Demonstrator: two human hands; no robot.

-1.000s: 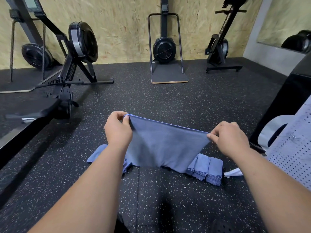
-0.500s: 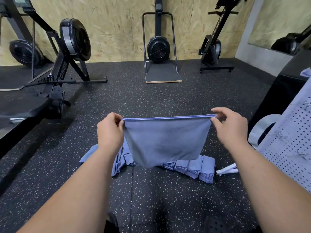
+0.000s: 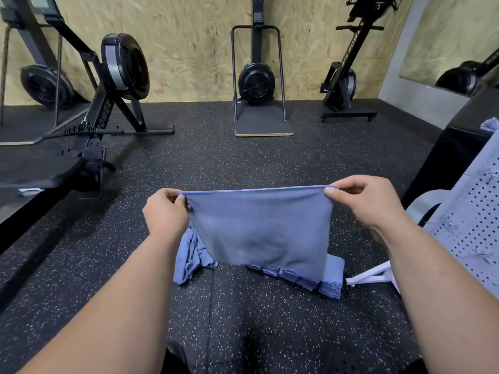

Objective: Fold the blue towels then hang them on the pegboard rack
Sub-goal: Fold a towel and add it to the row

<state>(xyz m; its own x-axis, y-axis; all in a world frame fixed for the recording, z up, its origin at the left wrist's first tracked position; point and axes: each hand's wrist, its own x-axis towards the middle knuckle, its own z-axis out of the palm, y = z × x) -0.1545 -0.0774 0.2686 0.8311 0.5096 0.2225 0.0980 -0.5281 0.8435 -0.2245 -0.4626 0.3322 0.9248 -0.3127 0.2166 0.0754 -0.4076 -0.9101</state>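
Both grips pinch: left hand [image 3: 166, 211] and right hand [image 3: 370, 203] each nip a top corner of the thin blue cloth towel [image 3: 259, 228]; it hangs limp below the grips, top hem taut between them; looks light, floppy, not slippery; corners seem the right hold.

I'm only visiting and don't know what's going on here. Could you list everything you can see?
Blue cloth towel: one, blue, stretched in the air between both hands.
Heap of loose blue towels: count unclear, blue, on the floor behind the left hand.
Row of folded blue towels: several, blue, on the floor, lower right of the held towel.
White perforated pegboard rack: one, white, right edge.
Black fan exercise machines: four, black, by the chipboard wall.
Black speckled rubber floor: one, black, underfoot.
Left hand: fingers pinch the towel's top left corner.
Right hand: fingers pinch its top right corner.
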